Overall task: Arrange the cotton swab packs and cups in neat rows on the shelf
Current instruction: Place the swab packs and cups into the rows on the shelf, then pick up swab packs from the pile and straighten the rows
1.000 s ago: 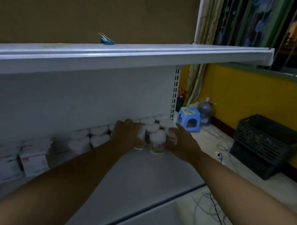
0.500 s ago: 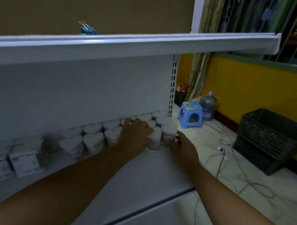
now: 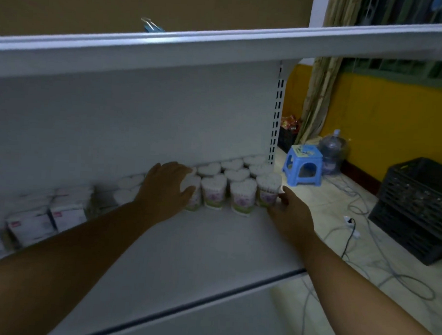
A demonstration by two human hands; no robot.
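Observation:
Heart-shaped cotton swab cups (image 3: pixel 213 193) stand in rows at the back right of the white shelf (image 3: pixel 211 255). My left hand (image 3: pixel 167 187) lies over the left end of the front row, its fingers and thumb curled around one cup (image 3: pixel 194 194). My right hand (image 3: pixel 290 212) rests on the shelf with its fingertips touching the base of the rightmost front cup (image 3: pixel 268 191). Flat white swab packs (image 3: pixel 68 211) stand at the left of the shelf. More cups (image 3: pixel 128 186) behind my left arm are partly hidden.
An upper shelf (image 3: pixel 220 45) overhangs the work area, with a blue binder clip (image 3: pixel 151 26) on it. On the floor to the right are a blue stool (image 3: pixel 302 164), a water jug (image 3: pixel 333 152), a black crate (image 3: pixel 415 208) and loose cables (image 3: pixel 351 223).
Both hands have spread apart, uncovering the front-row cups. My left hand slid left to the end cup; my right hand dropped to the shelf beside the rightmost cup.

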